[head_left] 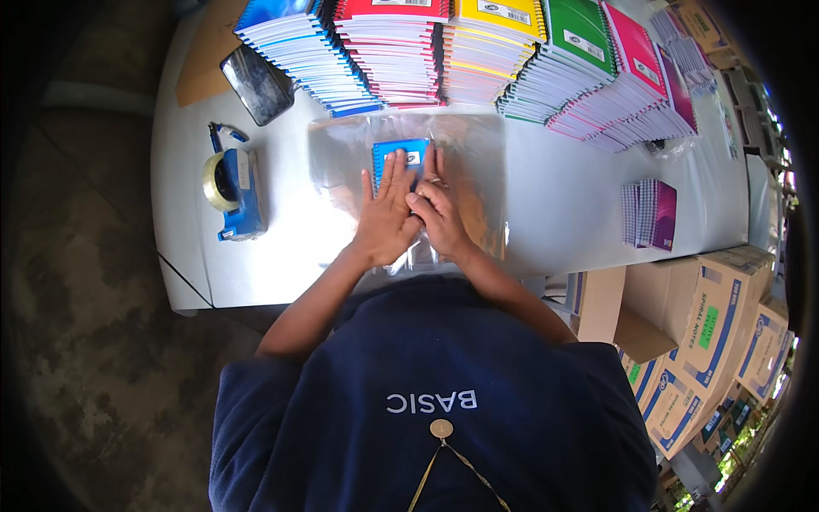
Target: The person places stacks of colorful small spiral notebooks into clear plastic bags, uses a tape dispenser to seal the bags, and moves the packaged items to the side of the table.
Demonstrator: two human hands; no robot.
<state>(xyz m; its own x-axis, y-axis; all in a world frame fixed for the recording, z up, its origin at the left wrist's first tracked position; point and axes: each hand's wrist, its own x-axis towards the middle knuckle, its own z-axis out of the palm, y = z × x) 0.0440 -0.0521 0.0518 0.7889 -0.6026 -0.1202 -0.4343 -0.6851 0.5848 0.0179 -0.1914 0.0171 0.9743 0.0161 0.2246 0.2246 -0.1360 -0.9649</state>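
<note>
A small stack of blue spiral notebooks (pixel 401 154) lies on a sheet of clear plastic wrap (pixel 341 162) spread over the white table (pixel 563 205). My left hand (pixel 386 215) lies flat with its fingers spread, its fingertips on the near edge of the blue notebooks. My right hand (pixel 439 213) rests right beside it, fingers pressing on the plastic and touching the notebooks' right side. Both hands are palm down; neither holds anything.
Leaning rows of spiral notebooks, blue (pixel 294 51), red (pixel 392 51), yellow (pixel 490 47), green (pixel 563 60) and pink (pixel 636 85), line the far edge. A blue tape dispenser (pixel 232 183) and a phone (pixel 258 83) lie at left. A small purple stack (pixel 650 213) sits at right. Cardboard boxes (pixel 708 333) stand beside the table.
</note>
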